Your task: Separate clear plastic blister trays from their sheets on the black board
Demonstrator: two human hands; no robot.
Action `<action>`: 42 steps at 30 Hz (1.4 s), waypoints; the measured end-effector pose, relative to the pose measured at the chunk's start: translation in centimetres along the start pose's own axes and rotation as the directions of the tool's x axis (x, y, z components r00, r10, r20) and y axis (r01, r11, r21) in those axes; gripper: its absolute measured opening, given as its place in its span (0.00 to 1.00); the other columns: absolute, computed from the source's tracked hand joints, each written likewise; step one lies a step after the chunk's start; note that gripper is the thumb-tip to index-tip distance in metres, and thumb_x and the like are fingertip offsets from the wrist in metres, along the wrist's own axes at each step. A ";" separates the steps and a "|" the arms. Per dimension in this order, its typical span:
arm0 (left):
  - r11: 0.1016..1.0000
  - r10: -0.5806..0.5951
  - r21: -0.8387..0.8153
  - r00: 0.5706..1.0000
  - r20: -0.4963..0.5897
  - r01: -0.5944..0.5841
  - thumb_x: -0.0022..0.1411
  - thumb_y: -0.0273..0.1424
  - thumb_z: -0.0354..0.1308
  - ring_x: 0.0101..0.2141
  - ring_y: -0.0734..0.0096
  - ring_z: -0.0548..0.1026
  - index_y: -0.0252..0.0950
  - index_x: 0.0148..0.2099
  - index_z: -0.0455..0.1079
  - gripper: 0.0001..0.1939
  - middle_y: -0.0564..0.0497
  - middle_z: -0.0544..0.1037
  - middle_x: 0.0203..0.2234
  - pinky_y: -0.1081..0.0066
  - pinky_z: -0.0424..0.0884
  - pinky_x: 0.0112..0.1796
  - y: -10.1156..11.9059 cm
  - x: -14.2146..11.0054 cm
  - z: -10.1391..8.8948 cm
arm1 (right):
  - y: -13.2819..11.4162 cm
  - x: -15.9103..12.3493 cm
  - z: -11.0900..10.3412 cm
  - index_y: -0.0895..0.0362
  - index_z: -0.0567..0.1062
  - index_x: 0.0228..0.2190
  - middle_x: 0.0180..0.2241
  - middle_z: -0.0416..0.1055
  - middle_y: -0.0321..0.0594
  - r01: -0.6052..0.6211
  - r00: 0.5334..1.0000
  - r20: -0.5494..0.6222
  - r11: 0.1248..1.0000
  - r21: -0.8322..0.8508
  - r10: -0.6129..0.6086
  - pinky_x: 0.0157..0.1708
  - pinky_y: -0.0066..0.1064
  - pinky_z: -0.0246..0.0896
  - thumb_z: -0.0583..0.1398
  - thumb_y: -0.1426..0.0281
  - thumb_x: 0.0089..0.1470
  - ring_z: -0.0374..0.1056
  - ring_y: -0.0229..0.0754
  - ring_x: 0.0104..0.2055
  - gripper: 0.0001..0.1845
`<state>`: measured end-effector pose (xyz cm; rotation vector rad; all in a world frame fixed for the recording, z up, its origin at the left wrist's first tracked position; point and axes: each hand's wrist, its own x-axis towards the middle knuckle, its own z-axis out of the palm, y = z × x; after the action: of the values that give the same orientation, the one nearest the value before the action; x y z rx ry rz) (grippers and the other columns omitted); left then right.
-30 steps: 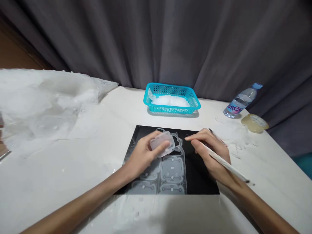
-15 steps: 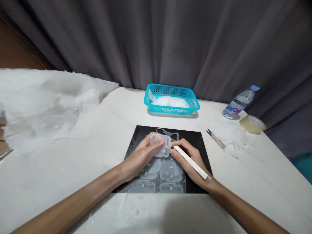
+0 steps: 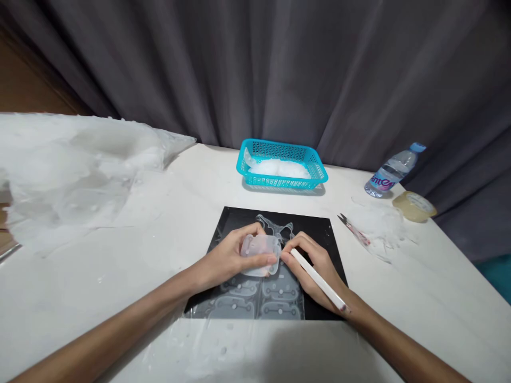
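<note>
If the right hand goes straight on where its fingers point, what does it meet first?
The right hand would probably meet the translucent plastic piece held in the left hand; depth is unclear, and they may touch already.

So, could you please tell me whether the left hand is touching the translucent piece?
Touching: the head view shows the left hand gripping the translucent piece, thumb across its near face.

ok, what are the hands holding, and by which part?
Left hand: translucent plastic piece, held at its left side, thumb across the face. Right hand: white pen-shaped tool, gripped near its front end.
</note>
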<state>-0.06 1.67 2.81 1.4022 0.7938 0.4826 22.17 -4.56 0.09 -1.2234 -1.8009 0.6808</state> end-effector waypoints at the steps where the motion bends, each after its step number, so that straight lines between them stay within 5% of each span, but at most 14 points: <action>1: 0.998 -0.061 -0.001 0.992 0.109 0.061 0.57 0.39 0.73 0.28 0.71 0.75 0.38 0.35 0.67 0.18 0.56 0.75 0.26 0.74 0.67 0.29 0.2 -0.2 -0.4 | 0.5 0.2 -0.1 0.54 0.73 0.35 0.34 0.70 0.38 -0.011 0.999 -0.033 0.999 -0.036 0.009 0.40 0.33 0.62 0.58 0.68 0.67 0.68 0.42 0.38 0.07; 2: 0.990 -0.138 0.008 0.957 0.255 0.141 0.56 0.39 0.73 0.28 0.69 0.76 0.38 0.36 0.67 0.18 0.55 0.77 0.26 0.73 0.68 0.29 0.4 -0.5 -0.8 | 1.0 0.4 -0.2 0.54 0.72 0.35 0.34 0.70 0.38 -0.038 0.996 -0.082 0.997 -0.066 0.032 0.41 0.34 0.62 0.58 0.68 0.67 0.69 0.43 0.38 0.07; 4: 0.954 -0.286 0.073 0.810 0.512 0.291 0.53 0.38 0.75 0.29 0.65 0.78 0.38 0.36 0.68 0.19 0.52 0.79 0.28 0.71 0.69 0.29 0.8 -1.0 -1.6 | 2.1 0.9 -0.7 0.54 0.71 0.33 0.34 0.70 0.39 -0.120 0.974 -0.202 0.988 -0.097 0.098 0.40 0.35 0.62 0.58 0.66 0.66 0.68 0.44 0.38 0.08; 5: 0.940 -0.328 0.112 0.757 0.565 0.324 0.52 0.38 0.75 0.30 0.64 0.78 0.38 0.37 0.69 0.19 0.52 0.80 0.29 0.72 0.69 0.29 1.0 -1.2 -1.9 | 2.6 1.1 -1.0 0.54 0.71 0.32 0.34 0.71 0.39 -0.155 0.962 -0.243 0.983 -0.097 0.128 0.39 0.35 0.62 0.58 0.65 0.65 0.68 0.44 0.37 0.09; 6: 0.938 -0.339 0.138 0.753 0.564 0.319 0.51 0.37 0.76 0.30 0.65 0.78 0.38 0.36 0.69 0.19 0.52 0.79 0.29 0.73 0.68 0.28 1.1 -1.4 -2.0 | 2.9 1.2 -1.3 0.54 0.71 0.32 0.34 0.71 0.39 -0.182 0.951 -0.268 0.979 -0.090 0.152 0.38 0.35 0.62 0.59 0.64 0.65 0.68 0.44 0.36 0.10; 10: 0.976 -0.209 0.129 0.904 0.373 0.173 0.56 0.38 0.74 0.29 0.72 0.74 0.37 0.36 0.68 0.18 0.56 0.76 0.27 0.76 0.64 0.27 1.2 -1.4 -1.5 | 3.3 1.0 -1.9 0.55 0.74 0.36 0.35 0.74 0.39 -0.223 0.930 -0.304 0.974 -0.025 0.205 0.36 0.34 0.63 0.62 0.59 0.63 0.69 0.44 0.35 0.12; 15: 0.994 -0.107 0.001 0.965 0.239 0.110 0.62 0.39 0.69 0.30 0.72 0.77 0.36 0.39 0.67 0.16 0.53 0.79 0.29 0.75 0.68 0.30 1.0 -0.9 -0.9 | 2.1 0.5 -2.3 0.55 0.75 0.36 0.34 0.73 0.38 -0.216 0.855 -0.478 0.976 0.018 0.198 0.37 0.33 0.63 0.61 0.58 0.65 0.67 0.43 0.35 0.13; 17: 0.996 -0.075 -0.026 0.975 0.207 0.082 0.63 0.39 0.68 0.30 0.72 0.77 0.35 0.39 0.67 0.15 0.52 0.80 0.30 0.75 0.69 0.30 0.8 -0.7 -0.9 | 1.2 0.2 -2.4 0.55 0.75 0.36 0.34 0.72 0.36 -0.169 0.886 -0.436 0.986 0.007 0.156 0.38 0.32 0.63 0.60 0.61 0.67 0.67 0.42 0.35 0.11; 20: 0.998 -0.051 -0.011 0.983 0.176 0.054 0.65 0.40 0.67 0.29 0.73 0.76 0.35 0.39 0.68 0.15 0.50 0.81 0.31 0.75 0.68 0.30 0.5 -0.6 -0.8 | -0.1 -0.6 -1.9 0.54 0.77 0.36 0.34 0.72 0.36 -0.069 0.974 -0.216 0.997 0.029 0.074 0.39 0.31 0.62 0.58 0.66 0.69 0.69 0.40 0.37 0.10; 24: 1.000 -0.011 0.018 0.989 0.148 0.008 0.66 0.42 0.66 0.27 0.75 0.72 0.34 0.40 0.68 0.17 0.53 0.77 0.28 0.76 0.63 0.27 -0.1 -0.4 -0.5 | -0.9 -1.4 -0.7 0.54 0.77 0.40 0.37 0.72 0.37 0.035 0.999 -0.029 0.994 0.108 -0.032 0.41 0.30 0.62 0.60 0.69 0.67 0.70 0.40 0.39 0.05; 30: 0.997 0.031 0.063 0.993 0.113 -0.038 0.70 0.46 0.60 0.22 0.80 0.63 0.34 0.42 0.70 0.18 0.57 0.71 0.23 0.77 0.54 0.23 -0.4 -0.4 -0.2 | -1.2 -1.2 -0.8 0.54 0.77 0.37 0.34 0.72 0.36 -0.004 1.000 0.006 0.991 0.134 0.003 0.39 0.31 0.62 0.62 0.68 0.65 0.69 0.39 0.36 0.04; 36: 1.000 0.015 -0.025 0.993 0.115 -0.012 0.72 0.44 0.58 0.29 0.77 0.73 0.36 0.44 0.71 0.15 0.53 0.78 0.30 0.77 0.67 0.31 0.1 -0.4 0.0 | -1.2 -0.9 -1.8 0.54 0.78 0.35 0.34 0.73 0.36 -0.119 0.993 0.017 0.977 0.178 0.118 0.39 0.31 0.61 0.60 0.65 0.68 0.68 0.39 0.36 0.09; 42: 1.000 0.017 -0.015 0.995 0.094 -0.016 0.72 0.45 0.59 0.25 0.79 0.70 0.35 0.43 0.71 0.16 0.56 0.75 0.25 0.78 0.64 0.28 -0.1 -0.4 0.0 | -0.7 -0.6 -2.2 0.52 0.81 0.36 0.33 0.72 0.36 -0.202 0.979 0.034 0.954 0.221 0.199 0.37 0.31 0.59 0.59 0.60 0.69 0.67 0.39 0.35 0.14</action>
<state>-0.33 1.42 2.81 1.4091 0.7018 0.4308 23.85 -5.36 1.53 -1.2598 -1.5721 0.9809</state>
